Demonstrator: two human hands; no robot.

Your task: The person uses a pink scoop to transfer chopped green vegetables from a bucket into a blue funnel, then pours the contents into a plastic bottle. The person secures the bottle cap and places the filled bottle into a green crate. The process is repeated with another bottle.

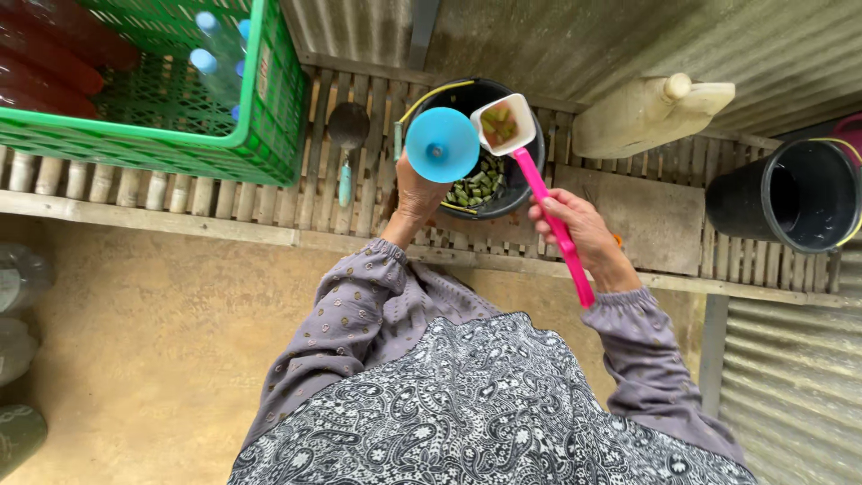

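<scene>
- Presently: left hand (416, 190) wrapped around the neck of a blue funnel (441, 144), held over the near-left rim of the black bucket (525, 184).
- Right hand (579, 232) clamped on the pink handle of a white-cupped ladle (505, 124); cup above the bucket, loaded with green pieces in liquid.
- Step, judged: ladling into funnel.
- Next move needs the cup tipped squarely over the funnel mouth.
- Metal scoop (347, 135) lies left of the bucket.

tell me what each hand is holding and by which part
The left hand holds a blue funnel from below, apparently by its spout. The right hand grips a pink-handled scoop midway along its handle.
</scene>
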